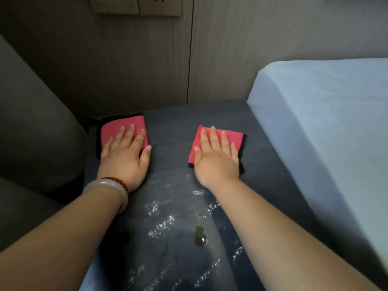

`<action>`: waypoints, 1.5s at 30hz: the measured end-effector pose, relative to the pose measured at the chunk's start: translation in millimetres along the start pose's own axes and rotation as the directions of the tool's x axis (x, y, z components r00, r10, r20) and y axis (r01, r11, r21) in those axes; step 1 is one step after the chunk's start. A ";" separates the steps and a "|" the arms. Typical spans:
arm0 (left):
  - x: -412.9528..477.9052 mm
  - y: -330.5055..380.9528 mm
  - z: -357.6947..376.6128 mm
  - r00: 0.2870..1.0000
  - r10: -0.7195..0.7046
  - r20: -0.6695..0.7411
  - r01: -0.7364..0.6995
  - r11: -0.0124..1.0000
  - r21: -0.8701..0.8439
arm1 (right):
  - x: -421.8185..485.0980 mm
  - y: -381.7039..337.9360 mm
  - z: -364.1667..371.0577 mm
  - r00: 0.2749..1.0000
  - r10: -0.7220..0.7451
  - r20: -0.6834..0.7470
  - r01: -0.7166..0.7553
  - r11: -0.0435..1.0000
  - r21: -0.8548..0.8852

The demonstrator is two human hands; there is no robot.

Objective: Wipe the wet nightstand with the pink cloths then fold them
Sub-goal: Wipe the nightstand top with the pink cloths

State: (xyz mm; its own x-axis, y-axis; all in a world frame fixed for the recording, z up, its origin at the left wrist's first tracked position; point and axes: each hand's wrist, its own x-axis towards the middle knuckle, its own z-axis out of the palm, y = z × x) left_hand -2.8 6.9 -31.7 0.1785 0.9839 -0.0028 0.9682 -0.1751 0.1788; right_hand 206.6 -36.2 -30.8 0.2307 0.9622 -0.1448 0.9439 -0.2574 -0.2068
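Note:
Two folded pink cloths with black edging lie on the dark blue nightstand (174, 131). My left hand (123, 152) presses flat on the left pink cloth (114, 128) near the back left corner. Flat on the right pink cloth (228, 136), near the middle right, lies my right hand (216, 158). Both hands have their fingers spread and pointing toward the wall. Water droplets and a small puddle (200, 237) cover the nearer part of the top, between my forearms. A grey bangle and red beads circle my left wrist.
A bed with a light blue sheet (327, 114) borders the nightstand on the right. A dark grey upholstered piece (35, 127) stands to the left. The wood-panelled wall (147, 66) with switches and a socket (159, 5) rises behind.

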 end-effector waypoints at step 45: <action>-12.5 20.6 -15.3 0.976 0.215 -0.040 -0.215 0.977 0.015 | 21.2 83.7 -30.1 0.958 0.284 0.044 -0.283 0.959 -0.023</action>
State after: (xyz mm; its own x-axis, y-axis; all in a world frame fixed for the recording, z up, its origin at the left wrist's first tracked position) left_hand 12.2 -8.4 -12.9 0.3753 0.9238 0.0753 0.9099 -0.3827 0.1603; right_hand 297.6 -34.7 -22.0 0.4784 0.8446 -0.2403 0.8451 -0.5171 -0.1354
